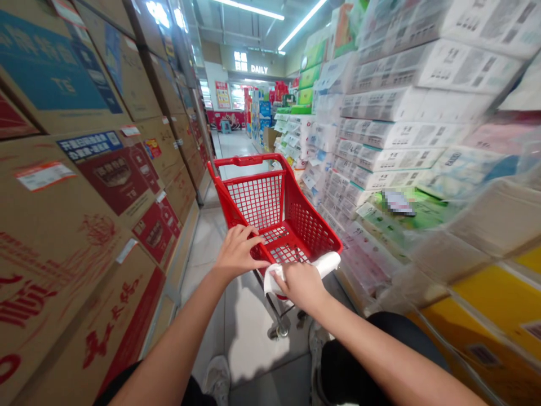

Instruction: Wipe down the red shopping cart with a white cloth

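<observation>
A red plastic shopping cart [313, 228] with a lattice basket stands right in front of me, nothing visible inside it. My left hand [240, 249] grips the cart's near left rim, its fingers bent over the edge and the thumb pointing right. Along the near edge lies a white cloth [327, 264], which looks like a wipe or towel draped over the handle. My right hand [302, 282] is closed on the cloth and presses it against that edge. Part of the cloth hangs below my right thumb.
Stacked cardboard cartons [63, 197] wall the left side. Packs of tissue paper [380, 135] are piled high on the right, above yellow boxes [486, 293]. A tiled aisle [234, 144] runs ahead to a blue stool [226, 126]. One cart wheel [279, 328] shows near my shoes.
</observation>
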`<state>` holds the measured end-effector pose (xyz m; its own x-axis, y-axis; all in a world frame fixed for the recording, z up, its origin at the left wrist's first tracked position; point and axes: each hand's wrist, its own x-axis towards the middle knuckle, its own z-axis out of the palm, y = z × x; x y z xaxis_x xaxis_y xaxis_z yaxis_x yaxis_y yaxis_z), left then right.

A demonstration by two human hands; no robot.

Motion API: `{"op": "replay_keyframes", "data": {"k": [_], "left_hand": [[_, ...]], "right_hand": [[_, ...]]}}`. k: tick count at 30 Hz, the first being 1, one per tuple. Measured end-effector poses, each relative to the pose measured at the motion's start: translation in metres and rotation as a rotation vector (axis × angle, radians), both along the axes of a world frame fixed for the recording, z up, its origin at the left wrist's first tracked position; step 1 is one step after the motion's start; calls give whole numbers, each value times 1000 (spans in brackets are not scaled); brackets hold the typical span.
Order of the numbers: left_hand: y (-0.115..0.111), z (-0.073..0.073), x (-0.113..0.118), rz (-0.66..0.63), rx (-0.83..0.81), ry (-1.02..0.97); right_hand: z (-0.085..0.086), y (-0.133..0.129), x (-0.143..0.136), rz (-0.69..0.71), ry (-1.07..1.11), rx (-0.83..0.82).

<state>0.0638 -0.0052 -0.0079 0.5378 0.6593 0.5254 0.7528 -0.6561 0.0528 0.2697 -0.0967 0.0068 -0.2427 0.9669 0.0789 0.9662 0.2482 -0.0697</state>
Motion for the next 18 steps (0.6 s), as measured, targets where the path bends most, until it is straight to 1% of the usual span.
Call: {"op": "replay_keyframes", "data": {"k": [3, 6, 8, 10, 14, 18], "left_hand": [[-2, -5, 17, 19, 13, 41], [0, -6, 25, -33, -5, 75], [3, -5, 21, -75, -17, 93], [6, -1, 12, -74, -7, 101], [9, 5, -8, 19, 32, 74], [6, 4, -12, 74, 33, 83]], "right_hand": [[2, 6, 8, -45, 11, -28], [4, 11, 17, -55, 13, -75], [6, 15, 21, -65, 6, -107], [8, 17, 25, -68, 11, -126], [16, 17, 32, -52, 96, -115], [28, 15, 43, -58, 145, -61]]}}
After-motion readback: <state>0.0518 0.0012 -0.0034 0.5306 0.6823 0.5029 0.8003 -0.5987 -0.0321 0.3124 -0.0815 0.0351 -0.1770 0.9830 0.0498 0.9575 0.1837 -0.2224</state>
